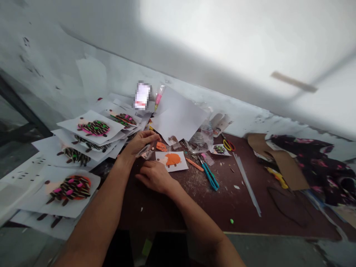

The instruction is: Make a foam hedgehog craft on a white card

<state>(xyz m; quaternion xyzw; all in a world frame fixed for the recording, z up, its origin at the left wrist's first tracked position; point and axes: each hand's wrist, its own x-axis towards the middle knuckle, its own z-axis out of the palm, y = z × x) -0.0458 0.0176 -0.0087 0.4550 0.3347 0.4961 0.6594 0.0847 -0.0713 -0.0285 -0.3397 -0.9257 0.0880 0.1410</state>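
Observation:
My left hand (147,140) is closed in a pinch on a small clear plastic bag (144,151), which hangs below the fingers. What the bag contains is too small to make out. Just below it, my right hand (157,176) rests low over the table, fingers apart and pointing left, with nothing visible in them. Beyond the right hand lies a white card (182,165) bearing an orange clay hedgehog body (172,159) with a pale face and small dark feet. An orange clay lump (161,147) sits behind the card.
Cards with finished clay hedgehogs (96,128) are piled at left. Teal-handled scissors (210,177), an orange tool (194,164), red-yellow scissors (228,144) and translucent strips (247,185) lie to the right. A phone (142,95) and white sheets (180,115) stand behind. Floral cloth (306,159) is far right.

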